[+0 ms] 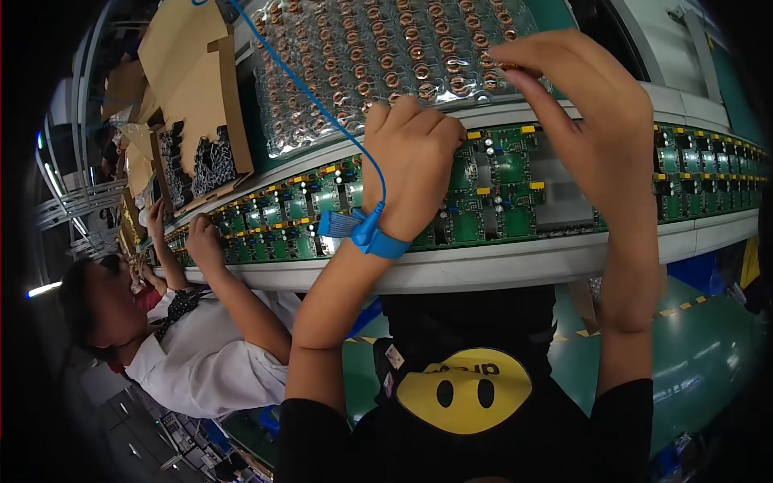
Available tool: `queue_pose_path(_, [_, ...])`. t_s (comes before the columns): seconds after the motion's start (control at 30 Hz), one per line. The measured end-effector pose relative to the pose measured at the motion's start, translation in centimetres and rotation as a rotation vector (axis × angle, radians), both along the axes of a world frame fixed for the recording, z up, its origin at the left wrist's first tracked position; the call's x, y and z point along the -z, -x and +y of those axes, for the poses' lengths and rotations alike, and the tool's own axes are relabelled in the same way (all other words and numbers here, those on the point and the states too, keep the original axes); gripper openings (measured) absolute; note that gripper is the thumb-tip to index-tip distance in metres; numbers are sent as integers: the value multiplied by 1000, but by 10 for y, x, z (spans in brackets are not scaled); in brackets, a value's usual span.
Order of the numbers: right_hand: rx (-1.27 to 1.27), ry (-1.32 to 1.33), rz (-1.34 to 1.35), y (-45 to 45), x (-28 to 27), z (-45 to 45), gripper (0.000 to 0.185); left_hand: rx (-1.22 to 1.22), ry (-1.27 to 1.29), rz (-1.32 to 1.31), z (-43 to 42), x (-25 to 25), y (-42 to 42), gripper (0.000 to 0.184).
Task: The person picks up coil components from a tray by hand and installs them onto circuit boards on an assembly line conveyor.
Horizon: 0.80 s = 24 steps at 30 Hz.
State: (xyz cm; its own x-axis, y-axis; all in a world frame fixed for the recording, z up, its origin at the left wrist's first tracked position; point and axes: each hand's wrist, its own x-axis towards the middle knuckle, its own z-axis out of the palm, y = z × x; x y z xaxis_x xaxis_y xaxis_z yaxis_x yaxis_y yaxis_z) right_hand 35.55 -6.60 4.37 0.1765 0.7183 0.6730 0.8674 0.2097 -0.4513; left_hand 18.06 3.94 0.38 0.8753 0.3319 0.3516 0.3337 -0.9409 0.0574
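Green circuit boards (510,167) run in two rows across the middle of the frame, along a line with a pale rail (483,272), and your left hand (411,153) lies over them just left of centre. Its fingers curl down near the lower edge of a clear plastic tray (286,145); you hide their tips, so whether they hold anything cannot be told.

Your right hand (608,113), upper right, reaches over to the tray's right side, thumb and forefinger brought to a narrow gap. Something coppery shows at their tips, but you may be pinching it or it may lie behind them. Copper coils (412,34) fill the tray's pockets at the top of the frame.

As for writing, your black shirt (403,463) bears a yellow patch (465,402), bottom centre, with a few upside-down letters, partly folded and not surely legible. Yellow parts (527,129) on the boards are too small to read. Around your left wrist sits a blue strap (389,245), its blue cord (302,84) running to the upper left, near an open cardboard box (181,64). A co-worker's hand (204,240) is over the boards at left.
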Motion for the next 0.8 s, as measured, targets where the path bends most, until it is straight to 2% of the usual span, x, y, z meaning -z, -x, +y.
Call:
queue_pose_path(0.07, [-40,-86,-26,-4,15,9,26,-18,64,-36,-2,4,2,11])
queue_pose_path(0.17, [-40,-38,57,-3,19,6,30,-14,90,-84,-3,8,4,10])
queue_pose_path(0.3, [-41,-125,149,-1,16,11,25,5,146,-87,0,4,6,13])
queue_pose_path(0.37, [-16,-89,256,0,10,9,28,-20,211,-147,-3,-3,8,17])
queue_pose_path(0.47, [2,-44,240,2,5,6,23,-74,273,-325,5,-23,16,13])
queue_pose_path(0.63, [24,52,303,2,9,9,14,-415,-2,-511,109,-30,44,10])
queue_pose_path(0.73, [55,72,332,0,14,12,14,-459,-1,-675,186,4,52,13])
queue_pose_path(0.8, [65,95,369,-3,16,13,13,-448,255,-643,207,10,50,12])
